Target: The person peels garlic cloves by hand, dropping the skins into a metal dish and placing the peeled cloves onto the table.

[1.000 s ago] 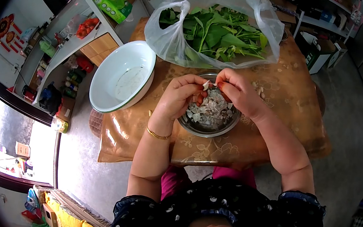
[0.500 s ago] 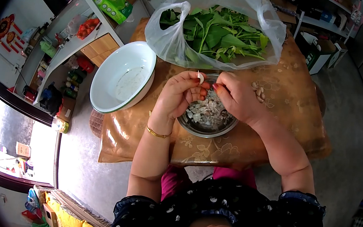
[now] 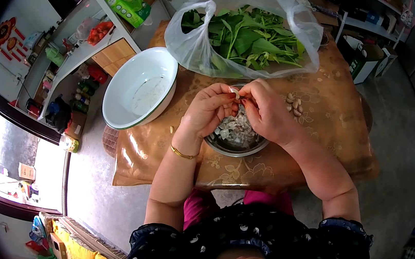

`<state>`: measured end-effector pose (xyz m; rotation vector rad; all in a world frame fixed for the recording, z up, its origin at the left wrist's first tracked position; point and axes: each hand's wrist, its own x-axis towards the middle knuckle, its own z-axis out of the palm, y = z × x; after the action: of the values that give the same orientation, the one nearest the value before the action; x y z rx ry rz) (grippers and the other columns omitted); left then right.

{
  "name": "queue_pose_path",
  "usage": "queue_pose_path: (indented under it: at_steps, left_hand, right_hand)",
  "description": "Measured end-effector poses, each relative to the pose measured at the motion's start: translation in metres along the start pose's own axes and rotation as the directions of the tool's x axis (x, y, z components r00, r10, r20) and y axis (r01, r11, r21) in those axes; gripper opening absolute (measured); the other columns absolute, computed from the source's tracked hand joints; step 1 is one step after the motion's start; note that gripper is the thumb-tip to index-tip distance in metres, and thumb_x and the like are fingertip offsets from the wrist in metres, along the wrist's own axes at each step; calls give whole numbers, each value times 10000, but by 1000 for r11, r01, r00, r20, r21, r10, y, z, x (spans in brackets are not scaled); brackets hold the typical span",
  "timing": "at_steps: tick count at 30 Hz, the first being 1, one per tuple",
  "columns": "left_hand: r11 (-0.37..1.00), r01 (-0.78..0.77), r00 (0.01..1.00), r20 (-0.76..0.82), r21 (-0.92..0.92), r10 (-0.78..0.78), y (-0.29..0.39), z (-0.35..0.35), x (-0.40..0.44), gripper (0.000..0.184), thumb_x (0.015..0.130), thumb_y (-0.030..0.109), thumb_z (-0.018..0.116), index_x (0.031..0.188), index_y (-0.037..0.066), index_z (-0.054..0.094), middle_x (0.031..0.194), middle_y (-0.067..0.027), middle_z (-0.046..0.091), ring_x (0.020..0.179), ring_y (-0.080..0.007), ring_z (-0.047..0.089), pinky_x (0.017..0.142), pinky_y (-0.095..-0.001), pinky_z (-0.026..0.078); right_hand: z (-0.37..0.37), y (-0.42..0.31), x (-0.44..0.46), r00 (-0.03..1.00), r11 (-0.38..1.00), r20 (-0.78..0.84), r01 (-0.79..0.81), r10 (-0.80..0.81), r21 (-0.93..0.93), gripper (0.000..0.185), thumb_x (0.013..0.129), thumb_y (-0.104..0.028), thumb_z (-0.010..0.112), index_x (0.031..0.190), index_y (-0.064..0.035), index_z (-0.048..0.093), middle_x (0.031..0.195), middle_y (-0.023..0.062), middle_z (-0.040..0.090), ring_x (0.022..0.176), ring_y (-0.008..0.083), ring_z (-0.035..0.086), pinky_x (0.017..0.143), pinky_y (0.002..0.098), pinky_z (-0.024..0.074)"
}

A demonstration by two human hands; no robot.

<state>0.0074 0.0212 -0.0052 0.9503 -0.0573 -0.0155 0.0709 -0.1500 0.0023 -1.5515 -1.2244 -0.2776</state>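
Observation:
Above a steel bowl [image 3: 239, 153], my left hand [image 3: 209, 108] pinches a pale garlic clove [image 3: 234, 92] between thumb and fingers. My right hand [image 3: 268, 111] meets it there, its thumb and forefinger closed on the same clove. Papery garlic skins [image 3: 238, 130] fill much of the bowl below. Several garlic cloves [image 3: 294, 104] lie on the table just beyond my right hand. A small pale piece, perhaps a clove [image 3: 171, 130], rests on the cloth left of my left wrist. My fingers partly hide the clove they hold.
A white enamel basin [image 3: 113, 98] stands at the table's left. At the far side, a clear plastic bag [image 3: 186, 49] holds leafy greens [image 3: 255, 39]. A shiny brown cloth [image 3: 341, 140] covers the table. Shelving [image 3: 84, 55] stands to the left.
My right hand has shifted left so its fingertips now meet the clove; before, the hands were slightly apart. My left hand has moved a little right.

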Motion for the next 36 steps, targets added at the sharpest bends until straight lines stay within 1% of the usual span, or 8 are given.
queue_pose_path:
  at_steps: [13,19,22,25,28,31,34,36]
  left_hand:
    - [1000,-13,998,-63,27,15,-7,0,0,62,860,-25,540,902,8,571,815,-122,636,665,-186,630,595,-282,522]
    - [995,3,996,-86,101,6,-4,0,-1,59,858,-23,537,900,3,571,767,-128,641,621,-177,619,566,-254,508]
    - [995,0,994,-112,97,10,-5,2,-1,58,857,-23,535,897,0,571,744,-130,640,601,-175,611,556,-247,502]
    - [994,-7,995,-102,108,18,-7,0,0,55,857,-24,535,893,-3,571,758,-134,641,598,-176,609,556,-248,503]
    - [995,-15,994,-105,100,26,-6,5,-1,56,857,-24,534,894,-5,571,771,-135,640,600,-175,607,553,-245,501]
    - [995,-12,994,-108,99,23,-6,5,-2,57,856,-26,534,897,-9,570,781,-135,639,607,-171,605,544,-240,491]
    - [991,-7,996,-92,130,19,-6,6,-2,57,853,-27,537,899,-11,568,781,-128,635,614,-165,604,539,-234,481]
    - [989,-3,995,-93,148,17,-7,3,-2,59,851,-25,540,902,-11,566,787,-124,633,615,-164,604,540,-231,477]
  right_hand:
    - [1,4,-5,998,972,60,50,-37,-230,133,776,33,556,882,1,482,794,162,517,668,358,542,556,391,441]
    - [-3,4,-1,997,994,62,45,-39,-99,134,773,65,564,870,-2,499,807,153,535,678,332,558,553,373,441]
    - [-3,5,-1,995,989,65,81,-73,-126,134,765,67,563,863,1,500,806,155,535,685,335,557,561,374,444]
    - [-4,0,-2,991,967,120,86,-58,-242,119,732,56,537,765,4,436,747,161,495,669,335,538,590,370,460]
    - [-4,-2,-1,977,919,151,192,-148,-344,132,709,35,550,753,-1,431,740,149,482,659,308,532,584,360,465]
    - [-2,1,-3,975,897,158,206,-155,-391,143,690,16,558,757,-7,434,738,136,471,645,288,526,579,360,468]
    - [-4,-2,-1,968,903,158,242,-197,-354,136,716,25,550,789,-2,438,755,149,479,654,310,528,571,372,462]
    - [-3,0,-2,986,949,105,151,-127,-276,128,740,28,542,817,-1,444,770,157,486,662,327,527,576,380,459]
